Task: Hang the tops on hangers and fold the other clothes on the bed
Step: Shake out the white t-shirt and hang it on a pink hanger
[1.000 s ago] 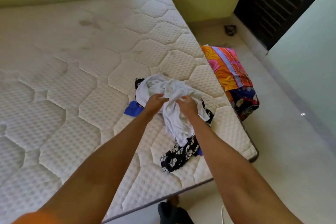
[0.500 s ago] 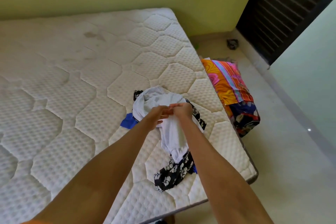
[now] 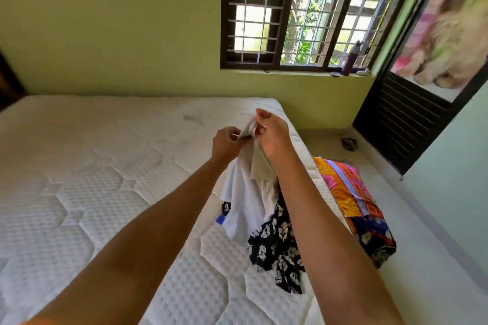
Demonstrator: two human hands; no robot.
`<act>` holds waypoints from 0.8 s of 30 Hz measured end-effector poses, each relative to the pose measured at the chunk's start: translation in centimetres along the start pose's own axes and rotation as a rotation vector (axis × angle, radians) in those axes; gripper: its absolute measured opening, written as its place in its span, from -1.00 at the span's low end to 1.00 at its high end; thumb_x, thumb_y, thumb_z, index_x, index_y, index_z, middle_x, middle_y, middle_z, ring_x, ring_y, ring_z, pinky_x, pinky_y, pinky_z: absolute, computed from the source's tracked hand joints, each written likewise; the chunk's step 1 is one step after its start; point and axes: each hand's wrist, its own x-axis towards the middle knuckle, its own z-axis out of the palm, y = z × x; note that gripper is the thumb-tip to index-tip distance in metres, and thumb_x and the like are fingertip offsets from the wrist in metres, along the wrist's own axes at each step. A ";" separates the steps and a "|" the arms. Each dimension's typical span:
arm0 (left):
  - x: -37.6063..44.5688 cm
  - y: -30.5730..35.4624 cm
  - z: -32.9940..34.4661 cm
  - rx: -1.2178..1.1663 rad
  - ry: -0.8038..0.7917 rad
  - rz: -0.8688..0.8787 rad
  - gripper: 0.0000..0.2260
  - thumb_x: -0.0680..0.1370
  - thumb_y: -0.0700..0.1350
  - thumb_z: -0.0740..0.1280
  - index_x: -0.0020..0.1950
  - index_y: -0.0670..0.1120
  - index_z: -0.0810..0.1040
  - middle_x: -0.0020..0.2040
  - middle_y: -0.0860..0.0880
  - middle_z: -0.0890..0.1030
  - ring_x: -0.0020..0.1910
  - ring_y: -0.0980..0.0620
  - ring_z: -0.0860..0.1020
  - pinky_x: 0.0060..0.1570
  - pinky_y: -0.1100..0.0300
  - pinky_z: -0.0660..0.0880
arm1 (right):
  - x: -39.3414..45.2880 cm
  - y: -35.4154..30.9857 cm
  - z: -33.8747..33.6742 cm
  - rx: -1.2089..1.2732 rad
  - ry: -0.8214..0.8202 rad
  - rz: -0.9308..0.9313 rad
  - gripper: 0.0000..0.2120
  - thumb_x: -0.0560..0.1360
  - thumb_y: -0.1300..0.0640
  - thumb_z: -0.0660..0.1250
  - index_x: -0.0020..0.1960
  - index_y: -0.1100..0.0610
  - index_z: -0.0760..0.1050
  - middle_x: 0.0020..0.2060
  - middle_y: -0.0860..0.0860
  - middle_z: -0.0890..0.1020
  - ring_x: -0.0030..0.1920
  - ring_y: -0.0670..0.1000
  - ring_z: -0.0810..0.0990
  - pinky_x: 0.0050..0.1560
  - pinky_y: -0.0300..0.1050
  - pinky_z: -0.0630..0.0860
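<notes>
Head view: left hand (image 3: 227,141) and right hand (image 3: 272,134) both pinch the white garment's (image 3: 245,203) top edge; it hangs toward 6 o'clock, above the bed (image 3: 105,166).

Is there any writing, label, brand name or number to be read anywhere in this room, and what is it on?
No readable text anywhere.
White garment, held up by the left hand and right hand: no print or tag shows.
Dark floral garment: flower pattern only.
Bright folded cloth: stripes and flowers only.
Purple bottle on the window sill: too small and blurred to tell.
Mattress: quilting only.
</notes>
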 end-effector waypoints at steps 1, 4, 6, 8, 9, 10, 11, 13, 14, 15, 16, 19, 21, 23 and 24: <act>-0.1 1.3 -2.0 -0.003 0.048 0.036 -0.88 0.45 -0.13 0.41 -0.24 -0.13 0.54 -0.31 -0.03 0.54 -0.34 0.04 0.47 -0.34 0.20 0.38 | -0.6 -0.7 1.5 0.020 0.013 -0.043 -0.75 0.50 0.47 0.18 -0.18 0.18 0.50 -0.35 0.06 0.47 -0.39 -0.08 0.44 -0.42 -0.32 0.40; -0.5 4.4 -5.7 -0.044 0.146 0.067 -0.89 0.52 -0.21 0.31 -0.02 -0.21 0.59 -0.18 -0.07 0.56 -0.21 0.01 0.49 -0.33 0.21 0.39 | -1.4 -1.5 4.7 -0.344 0.055 -0.192 -0.80 0.51 0.35 0.20 0.01 0.16 0.54 -0.11 0.08 0.56 -0.08 0.03 0.53 -0.16 -0.25 0.46; -0.6 5.8 -7.9 -0.071 0.153 0.058 -0.85 0.54 -0.25 0.24 -0.01 -0.24 0.59 -0.18 -0.09 0.55 -0.17 0.00 0.48 -0.33 0.22 0.38 | -2.6 -1.3 6.4 -0.991 0.008 -0.282 -0.71 0.55 0.15 0.20 0.25 0.15 0.43 0.17 0.12 0.50 0.15 0.10 0.49 0.03 -0.17 0.43; -0.8 7.1 -10.3 -0.168 0.122 0.030 -0.84 0.55 -0.30 0.20 -0.10 -0.24 0.58 -0.22 -0.09 0.54 -0.14 -0.03 0.49 -0.28 0.21 0.40 | -4.6 -0.9 7.8 -1.385 -0.154 -0.239 -0.49 0.52 0.08 0.25 0.41 0.18 0.21 0.28 0.17 0.40 0.26 0.19 0.43 0.12 -0.04 0.41; -0.7 8.1 -11.4 -0.238 0.110 0.021 -0.83 0.56 -0.31 0.20 -0.14 -0.21 0.57 -0.25 -0.07 0.53 -0.14 -0.04 0.49 -0.27 0.22 0.42 | -5.5 -0.6 8.4 -1.398 -0.222 -0.195 -0.40 0.49 0.10 0.32 0.42 0.23 0.16 0.27 0.18 0.41 0.25 0.19 0.44 0.10 -0.03 0.43; -0.7 9.2 -12.7 -0.284 0.095 0.015 -0.83 0.57 -0.30 0.20 -0.11 -0.20 0.58 -0.26 -0.06 0.53 -0.15 -0.04 0.50 -0.24 0.22 0.43 | -6.4 -0.4 9.0 -1.349 -0.239 -0.174 -0.39 0.46 0.12 0.36 0.41 0.26 0.19 0.24 0.19 0.45 0.22 0.19 0.47 0.08 -0.02 0.47; -0.6 10.3 -13.8 -0.312 0.075 0.013 -0.84 0.58 -0.28 0.21 -0.01 -0.22 0.58 -0.23 -0.06 0.54 -0.14 -0.04 0.50 -0.21 0.20 0.46 | -7.1 -0.4 9.6 -1.310 -0.202 -0.176 -0.45 0.46 0.11 0.36 0.37 0.27 0.28 0.21 0.19 0.49 0.19 0.20 0.49 0.09 0.01 0.50; -0.7 12.0 -16.0 -0.280 0.046 0.004 -0.79 0.60 -0.24 0.21 0.18 -0.24 0.55 -0.06 -0.12 0.58 -0.05 -0.06 0.51 -0.07 0.14 0.49 | -8.0 -0.5 10.8 -1.184 -0.055 -0.190 -0.64 0.50 0.12 0.27 0.24 0.26 0.45 0.15 0.22 0.55 0.15 0.23 0.53 0.11 0.06 0.52; -0.8 12.6 -16.9 -0.226 0.055 0.009 -0.77 0.60 -0.23 0.20 0.22 -0.23 0.53 0.03 -0.14 0.57 0.01 -0.08 0.51 0.03 0.12 0.49 | -8.5 -0.7 11.5 -1.064 -0.013 -0.180 -0.70 0.51 0.15 0.22 0.18 0.26 0.49 0.12 0.23 0.57 0.12 0.23 0.54 0.11 0.08 0.53; -0.8 12.7 -17.4 -0.154 0.066 0.019 -0.75 0.61 -0.20 0.21 0.25 -0.23 0.52 0.07 -0.13 0.56 0.06 -0.09 0.51 0.10 0.11 0.48 | -8.8 -0.9 12.1 -0.911 -0.010 -0.147 -0.73 0.52 0.18 0.19 0.15 0.27 0.50 0.09 0.24 0.58 0.09 0.22 0.55 0.12 0.09 0.53; -1.0 12.7 -18.0 -0.054 0.068 0.038 -0.73 0.61 -0.16 0.22 0.26 -0.23 0.50 0.10 -0.10 0.55 0.08 -0.07 0.51 0.11 0.13 0.47 | -9.0 -1.2 12.8 -0.745 -0.024 -0.109 -0.73 0.53 0.20 0.17 0.15 0.27 0.50 0.07 0.22 0.59 0.05 0.19 0.56 0.12 0.08 0.54; -2.8 11.8 -19.5 0.180 -0.020 0.089 -0.54 0.52 -0.03 0.35 0.35 -0.22 0.41 0.19 -0.12 0.49 0.17 -0.07 0.47 0.08 0.18 0.39 | -9.8 -1.9 14.2 -0.368 -0.057 -0.067 -0.70 0.59 0.18 0.11 0.26 0.23 0.45 0.01 0.16 0.57 -0.01 0.09 0.52 -0.05 -0.08 0.53; -4.5 10.9 -20.4 0.169 -0.082 0.112 -0.41 0.44 -0.02 0.45 0.39 -0.14 0.33 0.23 -0.13 0.47 0.20 -0.08 0.46 0.11 0.15 0.41 | -10.2 -2.5 15.2 -0.217 -0.068 -0.055 -0.71 0.61 0.17 0.08 0.28 0.18 0.41 -0.05 0.11 0.55 -0.08 0.07 0.52 -0.25 -0.19 0.50; -6.1 9.5 -20.5 0.191 0.004 0.171 -0.48 0.41 -0.06 0.48 0.31 -0.09 0.40 0.10 -0.06 0.51 0.06 -0.02 0.50 -0.04 0.20 0.46 | -10.6 -2.8 16.1 -0.156 -0.059 -0.015 -0.75 0.61 0.12 0.10 0.24 0.11 0.42 -0.04 0.12 0.55 -0.24 0.03 0.53 -0.38 -0.22 0.47; -6.5 8.6 -20.5 0.224 0.102 0.201 -0.59 0.43 -0.08 0.46 0.23 -0.11 0.47 0.03 -0.04 0.54 0.00 0.01 0.52 -0.15 0.26 0.44 | -10.8 -2.7 16.6 -0.160 -0.081 -0.008 -0.80 0.60 0.10 0.13 0.16 0.09 0.45 -0.03 0.13 0.55 -0.28 0.02 0.53 -0.39 -0.21 0.47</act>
